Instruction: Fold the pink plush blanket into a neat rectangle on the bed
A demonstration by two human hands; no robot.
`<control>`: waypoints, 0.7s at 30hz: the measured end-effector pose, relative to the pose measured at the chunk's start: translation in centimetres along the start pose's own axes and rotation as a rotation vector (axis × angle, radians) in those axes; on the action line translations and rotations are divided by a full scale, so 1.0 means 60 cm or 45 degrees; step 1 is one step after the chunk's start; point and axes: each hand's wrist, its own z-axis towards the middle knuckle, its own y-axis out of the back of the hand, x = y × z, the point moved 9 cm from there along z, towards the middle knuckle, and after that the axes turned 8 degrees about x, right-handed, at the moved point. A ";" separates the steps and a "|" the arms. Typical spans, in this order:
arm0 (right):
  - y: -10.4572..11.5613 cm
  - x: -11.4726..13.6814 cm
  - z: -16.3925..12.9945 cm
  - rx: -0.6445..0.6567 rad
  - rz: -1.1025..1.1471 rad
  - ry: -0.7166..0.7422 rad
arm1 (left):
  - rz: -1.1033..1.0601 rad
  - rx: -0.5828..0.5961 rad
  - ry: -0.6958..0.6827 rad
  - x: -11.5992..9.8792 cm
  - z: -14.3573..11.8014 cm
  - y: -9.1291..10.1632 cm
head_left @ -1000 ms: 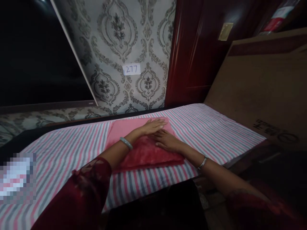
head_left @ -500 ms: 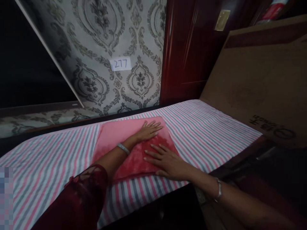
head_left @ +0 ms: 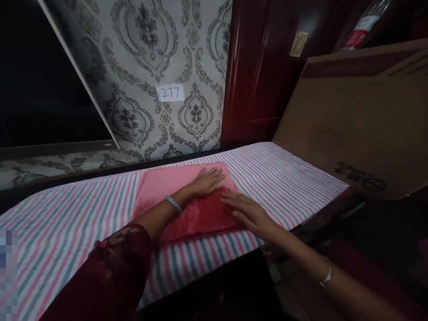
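Head view looks down on a striped sheet (head_left: pixel 284 176) spread over a long surface, with a folded pink cloth (head_left: pixel 174 183) lying on it near the middle. My left hand (head_left: pixel 207 180) lies flat on the cloth toward its 1 o'clock corner, fingers spread and pressed to the fabric, gripping nothing. My right hand (head_left: pixel 250 213) is flat too, fingers apart, palm down at the cloth's 4 o'clock edge; its fingertips rest on the darker red part of the cloth, and I cannot tell whether the heel of the hand touches cloth or sheet. Neither hand closes on anything. The two hands are near each other, not touching.

A pale bangle (head_left: pixel 174 204) sits on my left wrist, above a dark red lace sleeve (head_left: pixel 110 272). A thin bracelet (head_left: pixel 326 275) circles my right wrist at 5 o'clock.

At 3 o'clock from the cloth a big cardboard box (head_left: pixel 361 120) leans against the sheet's far end, dark print on its side near the lower corner; what it holds cannot be seen. At 12 o'clock a patterned wall (head_left: pixel 150 58) carries a paper label (head_left: pixel 170 93) reading 277. A dark red door (head_left: pixel 264 71) stands at 1 o'clock, with a brass plate (head_left: pixel 298 43) on it.
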 end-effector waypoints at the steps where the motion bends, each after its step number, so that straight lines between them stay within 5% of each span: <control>1: 0.021 -0.015 0.007 -0.116 0.048 -0.029 | 0.006 0.015 -0.038 -0.017 -0.008 -0.002; 6: 0.067 -0.099 0.052 -0.421 0.226 -0.167 | 0.017 0.086 -0.274 -0.137 -0.079 -0.036; 11: 0.053 -0.131 0.102 -0.405 0.208 -0.216 | -0.058 0.071 -0.606 -0.272 -0.174 -0.066; 13: 0.039 -0.125 0.119 -0.361 0.174 -0.199 | -0.124 0.007 -0.715 -0.298 -0.205 -0.055; 16: 0.010 -0.103 0.146 -0.275 0.132 -0.145 | -0.314 -0.280 -0.554 -0.251 -0.229 0.010; 19: -0.036 -0.060 0.178 -0.104 0.044 -0.029 | -0.521 -0.631 -0.150 -0.125 -0.253 0.092; 21: -0.078 -0.018 0.200 0.072 -0.041 0.104 | -0.570 -0.628 -0.026 -0.055 -0.259 0.123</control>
